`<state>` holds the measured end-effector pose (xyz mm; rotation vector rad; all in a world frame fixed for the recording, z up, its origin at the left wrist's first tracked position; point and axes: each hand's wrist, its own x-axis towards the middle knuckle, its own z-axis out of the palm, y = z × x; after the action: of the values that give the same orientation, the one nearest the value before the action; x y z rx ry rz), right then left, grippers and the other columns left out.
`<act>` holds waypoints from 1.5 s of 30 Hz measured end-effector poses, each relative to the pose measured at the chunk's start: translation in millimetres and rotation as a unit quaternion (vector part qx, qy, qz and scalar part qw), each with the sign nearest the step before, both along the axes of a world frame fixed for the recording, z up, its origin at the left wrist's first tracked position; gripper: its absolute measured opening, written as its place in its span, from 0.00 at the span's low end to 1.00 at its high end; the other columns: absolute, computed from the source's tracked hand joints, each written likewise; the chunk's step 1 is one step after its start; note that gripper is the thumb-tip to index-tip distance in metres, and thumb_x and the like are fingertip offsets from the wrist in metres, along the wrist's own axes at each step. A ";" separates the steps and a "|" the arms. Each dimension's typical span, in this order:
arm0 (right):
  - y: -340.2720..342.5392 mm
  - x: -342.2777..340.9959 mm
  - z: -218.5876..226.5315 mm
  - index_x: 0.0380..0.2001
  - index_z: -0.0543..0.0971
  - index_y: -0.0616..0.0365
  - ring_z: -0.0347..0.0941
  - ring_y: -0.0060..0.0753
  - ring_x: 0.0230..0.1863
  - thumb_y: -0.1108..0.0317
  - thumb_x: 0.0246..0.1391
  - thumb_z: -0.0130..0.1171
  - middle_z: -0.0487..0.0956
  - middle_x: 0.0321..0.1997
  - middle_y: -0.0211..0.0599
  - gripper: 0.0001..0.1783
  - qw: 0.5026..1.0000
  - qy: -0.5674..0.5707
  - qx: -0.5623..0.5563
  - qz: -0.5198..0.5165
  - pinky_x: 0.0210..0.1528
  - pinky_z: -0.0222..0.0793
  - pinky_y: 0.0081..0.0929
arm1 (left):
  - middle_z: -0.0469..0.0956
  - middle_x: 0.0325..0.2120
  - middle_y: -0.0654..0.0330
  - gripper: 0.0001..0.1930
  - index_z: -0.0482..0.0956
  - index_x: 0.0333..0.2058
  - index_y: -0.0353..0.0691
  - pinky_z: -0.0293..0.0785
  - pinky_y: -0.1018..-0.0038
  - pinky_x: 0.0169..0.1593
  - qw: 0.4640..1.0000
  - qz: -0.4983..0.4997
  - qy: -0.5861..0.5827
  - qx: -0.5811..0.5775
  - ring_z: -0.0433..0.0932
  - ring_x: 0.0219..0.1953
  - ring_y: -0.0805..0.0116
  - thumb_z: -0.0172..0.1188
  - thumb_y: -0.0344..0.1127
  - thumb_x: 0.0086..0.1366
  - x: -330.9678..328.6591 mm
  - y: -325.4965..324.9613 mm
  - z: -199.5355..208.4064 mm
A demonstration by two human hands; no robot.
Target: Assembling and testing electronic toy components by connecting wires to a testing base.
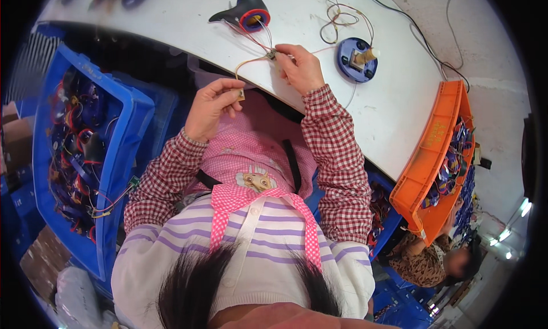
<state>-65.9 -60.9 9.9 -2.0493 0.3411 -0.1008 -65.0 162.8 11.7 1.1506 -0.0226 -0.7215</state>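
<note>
Well, both my hands are occupied near the upper centre of the frame, at the front edge of a white counter (394, 112). My right hand (299, 69) pinches a small circuit board (272, 54) between thumb and fingertips, just above the counter's surface. My left hand (212, 109), a little lower and to the left, is off the counter's edge and grips a small tan part (241, 94) between thumb and fingers. Thin red and yellowish wires (244, 62) curve between the two pieces. From the board, more thin wires (251, 37) lead up to a black fin-shaped shell (240, 11) at top centre, whose round opening has a red and blue rim. At upper right lies a round blue disc (345, 57) with a pale part on it, near a loose loop of cable (323, 32). A blue bin (134, 103) heaped with dark parts and wires fills the left of the frame; an orange crate (414, 163) of similar pieces stands at right. My sleeves (337, 149) are red-and-white checked, my apron (234, 152) pink. At lower right, another person (425, 263) wears a brown patterned top.
</note>
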 end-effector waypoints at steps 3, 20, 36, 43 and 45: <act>-11.4 -4.1 9.4 0.43 0.77 0.61 0.69 0.19 0.22 0.69 0.54 0.57 0.76 0.29 0.33 0.14 1.000 -0.011 0.014 0.008 0.22 0.66 0.15 | 0.76 0.29 0.58 0.11 0.75 0.44 0.31 0.69 0.90 0.25 1.000 0.007 -0.001 0.002 0.73 0.24 0.79 0.53 0.24 0.63 1.4 1.1 -7.5; -64.5 -99.7 27.3 0.35 0.79 0.63 0.68 0.23 0.28 0.74 0.51 0.59 0.75 0.33 0.35 0.08 0.984 -0.023 -0.177 -0.007 0.30 0.64 0.15 | 0.76 0.28 0.58 0.11 0.76 0.44 0.31 0.68 0.90 0.24 1.000 -0.015 -0.008 0.019 0.73 0.23 0.79 0.52 0.23 0.62 0.4 -7.6 -0.1; 53.8 -69.3 12.5 0.34 0.76 0.59 0.70 0.31 0.24 0.78 0.45 0.59 0.73 0.32 0.35 0.10 0.953 -0.223 -0.145 0.146 0.26 0.66 0.21 | 0.78 0.26 0.59 0.11 0.77 0.42 0.32 0.67 0.90 0.22 0.997 -0.044 -0.043 0.036 0.72 0.22 0.80 0.52 0.23 0.61 -10.2 -13.5 3.7; 50.5 -72.9 7.6 0.34 0.76 0.60 0.70 0.30 0.24 0.80 0.44 0.59 0.74 0.31 0.36 0.11 0.951 -0.251 -0.133 0.120 0.27 0.66 0.20 | 0.76 0.33 0.55 0.12 0.77 0.43 0.33 0.70 0.86 0.28 0.995 -0.097 -0.006 0.005 0.74 0.29 0.74 0.53 0.24 0.60 -1.6 -13.6 -3.2; 44.8 -73.4 17.4 0.36 0.76 0.61 0.70 0.28 0.25 0.80 0.43 0.60 0.74 0.33 0.35 0.13 0.954 -0.240 -0.133 0.121 0.28 0.67 0.19 | 0.75 0.35 0.54 0.13 0.76 0.44 0.33 0.70 0.83 0.31 0.974 -0.071 -0.188 0.109 0.73 0.32 0.72 0.54 0.25 0.60 0.5 -19.6 1.9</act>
<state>-139.3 -16.1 27.2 -2.2289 -0.2399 -0.5078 -64.5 143.2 13.6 1.4958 -0.3542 -0.6331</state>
